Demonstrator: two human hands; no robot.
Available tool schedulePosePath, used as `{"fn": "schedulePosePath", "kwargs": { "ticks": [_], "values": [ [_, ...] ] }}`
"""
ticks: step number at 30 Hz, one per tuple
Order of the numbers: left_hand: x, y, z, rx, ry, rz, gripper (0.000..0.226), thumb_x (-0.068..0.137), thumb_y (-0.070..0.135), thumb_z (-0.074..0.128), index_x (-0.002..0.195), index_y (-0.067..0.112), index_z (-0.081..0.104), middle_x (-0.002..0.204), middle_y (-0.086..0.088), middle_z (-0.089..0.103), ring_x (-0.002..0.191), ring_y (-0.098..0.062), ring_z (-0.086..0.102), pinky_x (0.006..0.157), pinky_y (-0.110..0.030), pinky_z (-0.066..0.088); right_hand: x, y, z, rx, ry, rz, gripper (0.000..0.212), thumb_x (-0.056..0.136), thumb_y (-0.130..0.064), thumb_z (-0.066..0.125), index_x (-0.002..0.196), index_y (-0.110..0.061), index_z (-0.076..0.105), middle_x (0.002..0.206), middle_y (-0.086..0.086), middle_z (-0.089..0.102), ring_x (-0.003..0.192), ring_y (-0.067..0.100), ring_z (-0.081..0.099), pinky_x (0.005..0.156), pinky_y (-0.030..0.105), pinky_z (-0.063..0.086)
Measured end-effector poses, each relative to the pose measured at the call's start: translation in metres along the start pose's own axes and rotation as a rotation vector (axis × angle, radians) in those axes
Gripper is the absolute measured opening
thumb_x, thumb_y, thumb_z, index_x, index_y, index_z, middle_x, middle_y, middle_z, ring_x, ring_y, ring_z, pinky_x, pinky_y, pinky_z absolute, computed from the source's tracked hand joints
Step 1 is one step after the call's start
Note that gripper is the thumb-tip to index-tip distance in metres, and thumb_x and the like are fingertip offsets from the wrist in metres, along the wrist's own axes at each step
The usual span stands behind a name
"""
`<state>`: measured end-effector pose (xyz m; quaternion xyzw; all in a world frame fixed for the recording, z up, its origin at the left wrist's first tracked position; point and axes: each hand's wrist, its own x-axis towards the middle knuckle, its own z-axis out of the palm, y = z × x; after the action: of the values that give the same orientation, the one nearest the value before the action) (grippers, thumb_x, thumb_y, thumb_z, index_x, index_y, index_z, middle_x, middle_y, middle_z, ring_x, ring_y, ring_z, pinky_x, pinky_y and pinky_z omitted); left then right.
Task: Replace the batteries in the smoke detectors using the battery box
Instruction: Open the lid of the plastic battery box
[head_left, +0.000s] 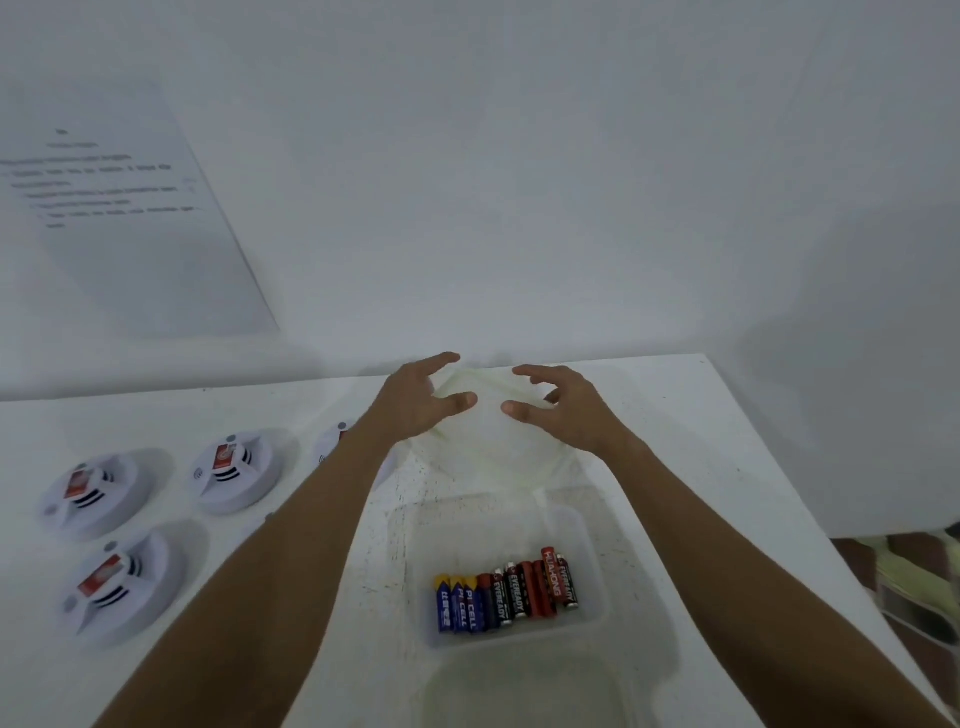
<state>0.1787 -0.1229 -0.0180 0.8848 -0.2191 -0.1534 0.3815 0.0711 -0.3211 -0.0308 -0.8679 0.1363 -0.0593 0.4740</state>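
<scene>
A clear plastic battery box (410, 582) stands uncovered on the white table, with a row of several blue, black and red batteries (506, 595) lying in it. Beyond the box lies its translucent lid (493, 447). My left hand (415, 405) and my right hand (566, 410) are over the lid's far corners, fingers spread and slightly bent, thumbs pointing at each other. Whether they touch the lid I cannot tell. Several white round smoke detectors lie to the left, such as one (236, 470), another (93, 493) and a third (117, 584); one more (332, 441) is partly behind my left forearm.
A printed sheet (130, 208) hangs on the white wall at the left. The table's right edge (810, 509) runs diagonally, with patterned floor (914, 587) beyond it. Another translucent plastic piece (519, 691) lies in front of the box.
</scene>
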Motion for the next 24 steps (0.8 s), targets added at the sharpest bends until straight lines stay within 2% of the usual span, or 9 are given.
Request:
{"fn": "schedulePosePath", "kwargs": {
  "ticks": [3,6,10,13,15,18,21,22,24],
  "values": [
    [-0.028,-0.01,0.017,0.012,0.203,-0.06,0.057,0.084,0.056,0.062,0.135,0.033,0.052,0.138,-0.008,0.053,0.123,-0.024,0.051,0.101,-0.034,0.037,-0.025,0.009,0.002,0.004,0.05,-0.014,0.057,0.082,-0.049,0.073,0.134,-0.036,0.055,0.137,-0.001,0.044,0.125,0.015,0.044,0.102,0.03,0.039],
    [-0.054,-0.014,0.034,-0.042,0.304,-0.114,0.059,0.087,0.059,0.055,0.14,0.034,0.047,0.137,-0.014,0.048,0.127,-0.027,0.046,0.104,-0.036,0.036,-0.043,0.016,0.008,-0.012,0.053,0.046,0.059,0.086,-0.053,0.065,0.14,-0.041,0.047,0.139,0.008,0.039,0.124,0.021,0.044,0.11,0.037,0.037],
    [-0.066,-0.011,0.039,-0.084,0.305,-0.127,0.064,0.086,0.061,0.055,0.143,0.035,0.042,0.137,-0.014,0.042,0.131,-0.027,0.041,0.105,-0.036,0.033,-0.047,0.01,0.014,-0.002,0.011,0.087,0.059,0.093,-0.054,0.055,0.147,-0.042,0.035,0.139,0.013,0.04,0.131,0.024,0.04,0.1,0.028,0.029],
    [-0.072,0.002,0.029,-0.08,0.316,-0.091,0.064,0.086,0.058,0.058,0.143,0.034,0.042,0.137,-0.012,0.04,0.129,-0.025,0.043,0.099,-0.028,0.033,-0.051,-0.001,0.01,-0.028,0.045,0.074,0.061,0.093,-0.054,0.054,0.148,-0.039,0.035,0.13,0.012,0.039,0.112,0.022,0.049,0.103,0.028,0.036],
    [-0.083,0.018,0.019,-0.074,0.363,-0.044,0.064,0.086,0.056,0.059,0.143,0.034,0.041,0.13,-0.008,0.041,0.12,-0.018,0.046,0.093,-0.022,0.029,-0.061,-0.015,0.002,-0.052,0.089,0.034,0.061,0.093,-0.054,0.053,0.149,-0.037,0.034,0.123,0.009,0.039,0.103,0.017,0.049,0.103,0.03,0.039],
    [-0.122,0.038,0.01,-0.065,0.399,0.002,0.066,0.084,0.059,0.06,0.143,0.038,0.038,0.118,0.002,0.038,0.111,-0.008,0.041,0.091,-0.02,0.027,-0.096,-0.035,-0.011,-0.057,0.137,-0.033,0.06,0.093,-0.056,0.052,0.148,-0.042,0.034,0.117,0.005,0.04,0.091,0.002,0.048,0.089,0.019,0.035],
    [-0.182,0.038,0.021,-0.024,0.363,0.011,0.071,0.08,0.062,0.061,0.143,0.045,0.034,0.139,0.002,0.039,0.134,-0.01,0.032,0.097,-0.018,0.021,-0.151,-0.037,-0.014,-0.085,0.155,-0.058,0.058,0.091,-0.058,0.052,0.145,-0.048,0.034,0.108,0.0,0.041,0.091,-0.005,0.047,0.075,0.005,0.031],
    [-0.205,0.035,0.027,-0.032,0.347,0.011,0.073,0.078,0.063,0.061,0.142,0.046,0.034,0.143,0.002,0.039,0.134,-0.009,0.032,0.097,-0.017,0.023,-0.173,-0.034,-0.011,-0.088,0.16,-0.056,0.058,0.089,-0.059,0.052,0.144,-0.048,0.035,0.106,-0.001,0.042,0.091,-0.005,0.047,0.074,0.003,0.033],
    [-0.246,0.028,0.042,-0.043,0.344,0.032,0.076,0.073,0.065,0.062,0.141,0.045,0.036,0.123,0.001,0.047,0.11,0.0,0.047,0.089,-0.009,0.033,-0.215,-0.024,-0.003,-0.084,0.167,-0.064,0.06,0.085,-0.061,0.051,0.142,-0.048,0.036,0.1,-0.003,0.041,0.089,-0.007,0.046,0.076,-0.002,0.035]
  ]
}}
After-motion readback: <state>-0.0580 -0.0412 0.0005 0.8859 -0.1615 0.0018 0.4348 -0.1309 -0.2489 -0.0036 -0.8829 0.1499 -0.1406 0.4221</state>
